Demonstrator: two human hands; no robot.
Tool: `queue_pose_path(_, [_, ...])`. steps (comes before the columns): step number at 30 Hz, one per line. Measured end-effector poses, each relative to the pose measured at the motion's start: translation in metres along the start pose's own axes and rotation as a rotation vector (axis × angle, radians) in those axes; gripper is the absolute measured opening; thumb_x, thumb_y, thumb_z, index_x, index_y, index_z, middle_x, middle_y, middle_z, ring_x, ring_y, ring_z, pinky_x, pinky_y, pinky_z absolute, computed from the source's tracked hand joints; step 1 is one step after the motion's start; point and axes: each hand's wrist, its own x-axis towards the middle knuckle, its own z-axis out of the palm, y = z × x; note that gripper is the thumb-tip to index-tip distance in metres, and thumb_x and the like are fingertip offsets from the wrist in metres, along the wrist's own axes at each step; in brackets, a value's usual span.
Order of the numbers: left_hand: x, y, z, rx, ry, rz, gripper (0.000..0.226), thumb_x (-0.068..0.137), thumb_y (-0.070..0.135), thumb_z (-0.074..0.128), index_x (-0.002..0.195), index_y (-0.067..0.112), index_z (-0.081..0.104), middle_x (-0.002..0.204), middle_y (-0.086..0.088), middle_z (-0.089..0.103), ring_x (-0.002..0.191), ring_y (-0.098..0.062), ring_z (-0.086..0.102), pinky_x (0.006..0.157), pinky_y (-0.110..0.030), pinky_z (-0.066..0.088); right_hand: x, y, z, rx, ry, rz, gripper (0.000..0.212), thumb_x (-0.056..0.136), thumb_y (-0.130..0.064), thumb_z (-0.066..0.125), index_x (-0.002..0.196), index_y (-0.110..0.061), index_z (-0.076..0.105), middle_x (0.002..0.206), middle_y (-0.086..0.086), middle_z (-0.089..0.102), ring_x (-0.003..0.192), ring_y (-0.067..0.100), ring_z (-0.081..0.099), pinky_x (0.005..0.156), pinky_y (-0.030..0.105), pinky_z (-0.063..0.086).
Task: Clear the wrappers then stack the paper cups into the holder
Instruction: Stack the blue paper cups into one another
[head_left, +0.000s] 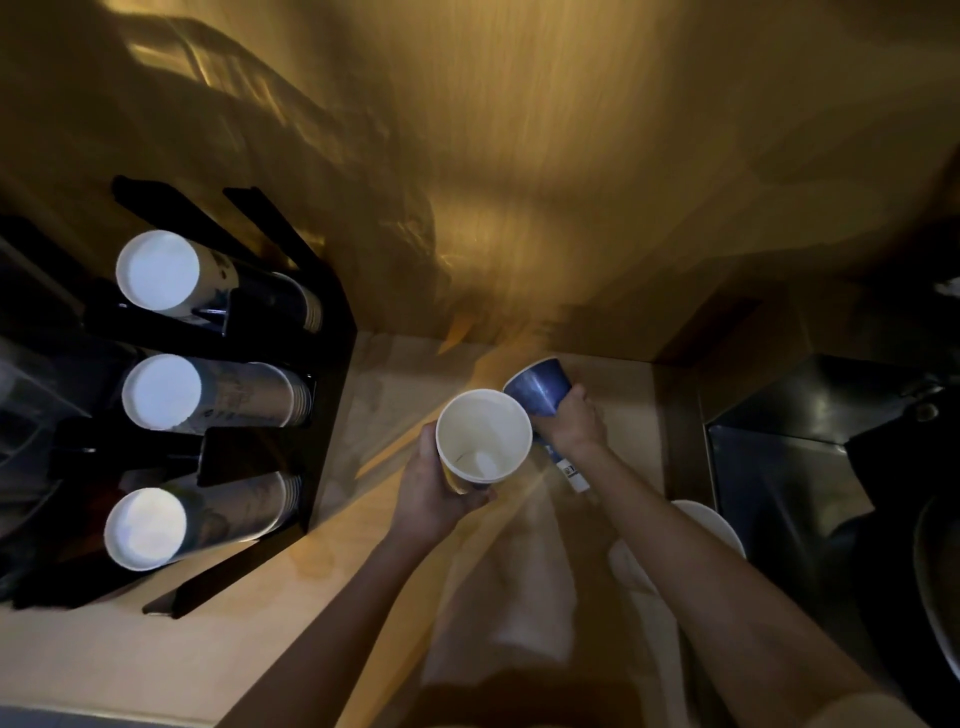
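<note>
Head view, looking down on a light wooden counter (156, 670), dimly lit, parts of it motion-blurred.

Hands, two, both bare, forearms entering from below.
- Left hand (434, 493): wrapped around one paper cup (483, 441), white inside, mouth facing the camera, held above the counter.
- Right hand (571, 423): closed around the lower part of one blue cup (537, 387), whose wider end tilts away toward the back wall. A white, label-printed strip (571, 470) shows just below this hand; what it belongs to cannot be told.
The two cups sit just beside each other, rims nearly touching.

Cup holder (332, 364), one, black, at the left on the counter, well apart from the hands. Three slots hold three cup stacks lying on their sides with white bases toward the camera: upper stack (158, 270), middle stack (162, 392), lower stack (145, 527).

Pale blurred material (509, 597), one mass, lies between the forearms; wrapper or cloth cannot be told.

Black appliance (810, 426), one, at the right.
</note>
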Motion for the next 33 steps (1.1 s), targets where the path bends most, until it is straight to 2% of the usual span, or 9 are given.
queue_pose_path(5, [-0.001,-0.001,0.001,-0.015,0.001,0.000,0.087,0.050,0.009,0.087,0.123,0.011,0.040,0.112,0.003,0.048,0.106,-0.016,0.049,0.083,-0.036,0.049,-0.005,-0.007,-0.013,0.199,0.119,-0.114,0.078,0.061,-0.030,0.082,0.124,-0.008,0.042,0.127,0.018,0.055,0.112,0.037,0.055,0.090,0.041,0.046])
queue_pose_path(8, [0.000,-0.002,0.001,-0.015,0.003,0.006,0.086,0.050,0.009,0.087,0.123,0.011,0.041,0.112,0.004,0.048,0.104,-0.014,0.048,0.082,-0.030,0.046,-0.022,-0.030,-0.046,0.475,0.181,-0.256,0.075,0.064,-0.025,0.082,0.125,-0.009,0.041,0.121,0.014,0.060,0.107,0.031,0.059,0.083,0.032,0.044])
queue_pose_path(12, [-0.001,-0.002,0.000,-0.032,-0.011,0.011,0.087,0.050,0.010,0.087,0.123,0.012,0.040,0.112,0.005,0.048,0.103,-0.012,0.047,0.081,-0.037,0.051,-0.057,-0.057,-0.091,0.796,0.209,-0.439,0.067,0.067,-0.021,0.080,0.122,-0.020,0.041,0.114,0.001,0.060,0.099,0.015,0.063,0.083,0.030,0.052])
queue_pose_path(15, [-0.001,-0.001,0.000,-0.046,-0.013,0.014,0.087,0.050,0.008,0.087,0.122,0.012,0.040,0.113,0.005,0.048,0.105,-0.013,0.048,0.082,-0.032,0.048,-0.085,-0.068,-0.109,0.937,0.162,-0.574,0.057,0.070,-0.016,0.076,0.115,-0.026,0.042,0.108,-0.010,0.059,0.092,0.001,0.066,0.074,0.018,0.054])
queue_pose_path(19, [0.000,-0.003,0.001,-0.058,-0.009,0.010,0.086,0.048,0.010,0.088,0.121,0.015,0.041,0.111,0.003,0.050,0.105,-0.014,0.050,0.080,-0.028,0.045,-0.107,-0.068,-0.099,1.031,0.104,-0.602,0.080,0.061,-0.028,0.079,0.127,-0.019,0.036,0.129,0.002,0.052,0.115,0.010,0.057,0.092,0.021,0.051])
queue_pose_path(21, [0.001,-0.003,0.002,-0.060,-0.009,0.026,0.087,0.048,0.011,0.088,0.121,0.016,0.041,0.111,0.004,0.051,0.105,-0.013,0.050,0.076,-0.019,0.043,-0.110,-0.064,-0.084,1.018,0.077,-0.585,0.091,0.053,-0.032,0.080,0.129,-0.018,0.033,0.135,0.003,0.048,0.122,0.014,0.052,0.098,0.023,0.048])
queue_pose_path(27, [0.002,-0.004,0.001,-0.058,-0.014,0.068,0.088,0.048,0.011,0.088,0.123,0.015,0.041,0.111,0.007,0.051,0.101,-0.009,0.051,0.072,0.003,0.039,-0.115,-0.035,-0.036,0.671,0.001,-0.575,0.090,0.057,-0.024,0.084,0.124,-0.037,0.025,0.125,-0.014,0.045,0.121,0.005,0.045,0.095,0.017,0.042])
queue_pose_path(29, [0.001,-0.002,0.000,-0.047,-0.013,0.070,0.087,0.050,0.012,0.088,0.123,0.013,0.040,0.113,0.007,0.050,0.103,-0.007,0.049,0.073,0.001,0.039,-0.117,-0.028,-0.024,0.583,-0.007,-0.556,0.089,0.056,-0.026,0.084,0.121,-0.041,0.024,0.118,-0.019,0.046,0.118,0.006,0.045,0.093,0.019,0.045])
queue_pose_path(33, [0.002,-0.001,0.001,-0.051,-0.021,0.074,0.089,0.051,0.015,0.088,0.125,0.015,0.038,0.120,0.005,0.050,0.108,-0.008,0.048,0.084,-0.022,0.043,-0.115,-0.017,-0.011,0.466,0.057,-0.521,0.088,0.051,-0.037,0.079,0.125,-0.031,0.031,0.120,-0.009,0.042,0.117,0.010,0.043,0.096,0.033,0.045])
